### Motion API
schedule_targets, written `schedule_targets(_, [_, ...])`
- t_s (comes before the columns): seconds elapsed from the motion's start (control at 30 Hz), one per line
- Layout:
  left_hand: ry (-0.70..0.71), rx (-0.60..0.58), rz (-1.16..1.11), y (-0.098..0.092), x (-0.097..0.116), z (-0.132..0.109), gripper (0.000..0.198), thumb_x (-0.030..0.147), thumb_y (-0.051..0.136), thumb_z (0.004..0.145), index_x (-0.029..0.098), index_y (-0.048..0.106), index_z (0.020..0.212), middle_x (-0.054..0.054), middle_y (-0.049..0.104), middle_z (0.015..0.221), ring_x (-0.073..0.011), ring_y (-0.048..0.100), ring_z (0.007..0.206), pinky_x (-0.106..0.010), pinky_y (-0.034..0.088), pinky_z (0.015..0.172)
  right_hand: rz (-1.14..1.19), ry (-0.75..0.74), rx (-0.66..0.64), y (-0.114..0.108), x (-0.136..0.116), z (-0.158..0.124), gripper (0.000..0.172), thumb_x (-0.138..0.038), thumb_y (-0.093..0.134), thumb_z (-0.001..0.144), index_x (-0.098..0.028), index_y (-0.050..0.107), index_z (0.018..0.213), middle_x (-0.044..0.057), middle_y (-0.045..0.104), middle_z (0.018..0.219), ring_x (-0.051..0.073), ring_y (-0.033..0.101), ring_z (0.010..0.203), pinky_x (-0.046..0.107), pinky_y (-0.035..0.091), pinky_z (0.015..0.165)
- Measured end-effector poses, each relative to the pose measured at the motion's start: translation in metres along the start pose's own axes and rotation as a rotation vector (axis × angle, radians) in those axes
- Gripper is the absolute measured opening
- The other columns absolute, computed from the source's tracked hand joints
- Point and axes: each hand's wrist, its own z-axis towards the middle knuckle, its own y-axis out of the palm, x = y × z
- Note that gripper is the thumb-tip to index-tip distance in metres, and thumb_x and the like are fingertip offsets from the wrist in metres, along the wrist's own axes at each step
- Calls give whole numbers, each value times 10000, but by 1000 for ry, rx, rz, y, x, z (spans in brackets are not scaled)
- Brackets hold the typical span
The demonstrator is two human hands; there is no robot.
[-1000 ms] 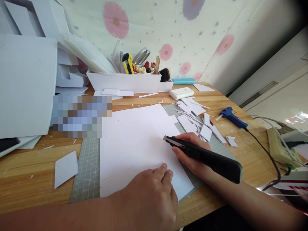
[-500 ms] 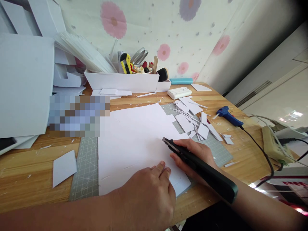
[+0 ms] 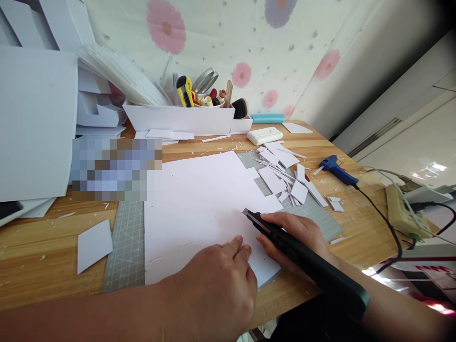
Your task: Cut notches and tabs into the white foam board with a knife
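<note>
A large white board lies on a grey-green cutting mat. My left hand presses down on the board's near part, its fingers bent and close together, with nothing visible in them. In my right hand is a black utility knife, its fingers wrapped round the body. The knife's metal tip points up and left, over the right part of the board, just beyond my left fingertips. Whether the tip touches the board cannot be made out.
White scraps are heaped on the mat's right side. A blue glue gun with a cable lies right, near a power strip. A white tool box stands behind; white boards stand left.
The knife and my right hand have shifted slightly right, away from my left hand. The knife's rear end has swung right and down. My left hand stays on the board.
</note>
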Motion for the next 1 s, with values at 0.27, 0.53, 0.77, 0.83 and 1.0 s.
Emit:
schedule_targets(0.27, [1, 29, 22, 3, -1, 0, 197, 222, 649, 872, 73, 735, 967, -183, 751, 1064, -308, 698, 1064, -398, 516, 1000, -35, -26, -18, -7, -6, -6, 293, -243, 676, 861, -256, 537, 1119, 2, 717, 745, 149, 683, 578, 249, 554, 552])
schedule_targets(0.53, [18, 73, 30, 1, -3, 1, 208, 227, 639, 861, 74, 745, 953, -183, 750, 1083, -291, 708, 1036, -372, 542, 959, -48, -66, -10, -11, -8, -11, 248, -232, 664, 860, -216, 560, 1084, 18, 730, 737, 144, 671, 546, 244, 540, 527])
schedule_targets(0.77, [21, 67, 18, 2, -3, 0, 209, 223, 632, 872, 80, 745, 976, -169, 754, 1079, -282, 702, 1043, -378, 537, 972, -24, -32, -44, -16, -9, -24, 243, -229, 669, 862, -210, 573, 1084, 24, 740, 780, 159, 699, 612, 257, 548, 567])
schedule_targets(0.83, [21, 67, 28, 2, -3, 0, 210, 220, 618, 885, 78, 741, 976, -183, 746, 1101, -284, 701, 1046, -379, 535, 971, -38, -29, -49, -18, -10, -25, 239, -235, 664, 862, -218, 572, 1083, 16, 738, 771, 165, 704, 616, 262, 551, 571])
schedule_targets(1.0, [30, 41, 33, 1, -4, 1, 165, 199, 636, 872, 84, 742, 925, -181, 750, 1077, -279, 709, 1003, -388, 514, 1001, -57, -29, -68, -22, -12, -30, 245, -248, 653, 863, -211, 572, 1091, 23, 734, 749, 182, 697, 590, 285, 538, 547])
